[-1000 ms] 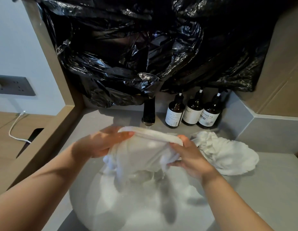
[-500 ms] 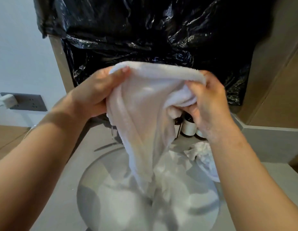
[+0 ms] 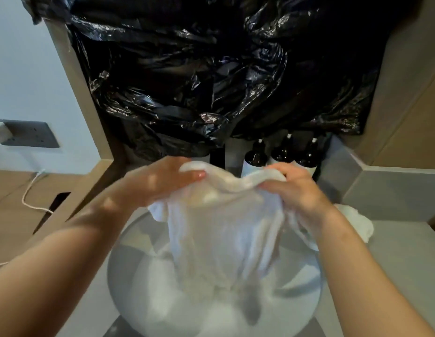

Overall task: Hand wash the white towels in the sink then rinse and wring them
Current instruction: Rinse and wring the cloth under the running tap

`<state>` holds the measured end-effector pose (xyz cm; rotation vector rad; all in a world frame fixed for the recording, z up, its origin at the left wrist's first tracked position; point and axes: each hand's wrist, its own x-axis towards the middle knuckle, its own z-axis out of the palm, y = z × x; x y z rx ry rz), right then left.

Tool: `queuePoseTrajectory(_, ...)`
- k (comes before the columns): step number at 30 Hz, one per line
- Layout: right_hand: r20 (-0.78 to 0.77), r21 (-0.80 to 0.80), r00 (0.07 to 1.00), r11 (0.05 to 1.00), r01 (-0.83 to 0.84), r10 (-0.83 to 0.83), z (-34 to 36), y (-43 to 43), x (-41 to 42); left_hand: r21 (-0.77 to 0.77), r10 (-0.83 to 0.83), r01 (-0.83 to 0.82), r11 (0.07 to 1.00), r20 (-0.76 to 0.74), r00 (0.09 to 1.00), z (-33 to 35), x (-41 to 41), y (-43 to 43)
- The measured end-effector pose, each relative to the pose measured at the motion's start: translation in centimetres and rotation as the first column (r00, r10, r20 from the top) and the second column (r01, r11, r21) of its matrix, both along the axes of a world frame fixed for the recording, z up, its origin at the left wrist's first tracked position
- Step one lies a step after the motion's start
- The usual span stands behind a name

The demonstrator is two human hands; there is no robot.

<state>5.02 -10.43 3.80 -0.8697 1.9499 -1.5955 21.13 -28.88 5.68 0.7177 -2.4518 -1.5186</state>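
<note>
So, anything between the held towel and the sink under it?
Nothing visible. The white cloth towel, gripped by the left hand and right hand, hangs straight into the round white sink basin. The crumpled white towel lies aside on the counter.

Grey counter [image 3: 394, 254] with bottles [image 3: 281, 153], crumpled towel [image 3: 358, 221]

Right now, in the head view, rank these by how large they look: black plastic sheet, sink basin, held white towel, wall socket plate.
1. black plastic sheet.
2. sink basin, partly covered.
3. held white towel; nearer the camera and close to the basin, so this pair is unsure.
4. wall socket plate.
</note>
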Motion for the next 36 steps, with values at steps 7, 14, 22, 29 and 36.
queuePoseTrajectory(7, 0.044, 0.325, 0.997, 0.945, 0.043, -0.061, -8.3, -1.8, -0.6, -0.02, 0.032, -0.028, 0.999, 0.305, 0.952, -8.6, -1.8, -0.2)
queuePoseTrajectory(14, 0.39, 0.188, 0.914, 0.981, 0.045, -0.116, -9.8, -4.7, 0.2, 0.687, 0.403, -0.35, 0.637, 0.09, 0.911, -12.6, -4.6, -0.5)
queuePoseTrajectory(22, 0.453, 0.098, 0.879, 0.988, 0.115, -0.148, -13.0, -8.2, 3.6, 0.711, 0.389, -0.349, 0.61, 0.114, 0.914, -14.0, -6.2, 3.3)
queuePoseTrajectory(29, 0.46, 0.091, 0.847, 0.963, 0.253, -0.266, -13.5, -8.8, 3.3, 0.801, 0.489, -0.361, 0.478, 0.099, 0.867, -14.6, -7.0, 0.4)
queuePoseTrajectory(36, 0.536, -0.029, 0.844, 0.999, 0.031, -0.01, -13.2, -7.8, 3.7, 0.518, 0.393, -0.335, 0.787, -0.004, 0.919, -15.5, -6.9, 0.2)
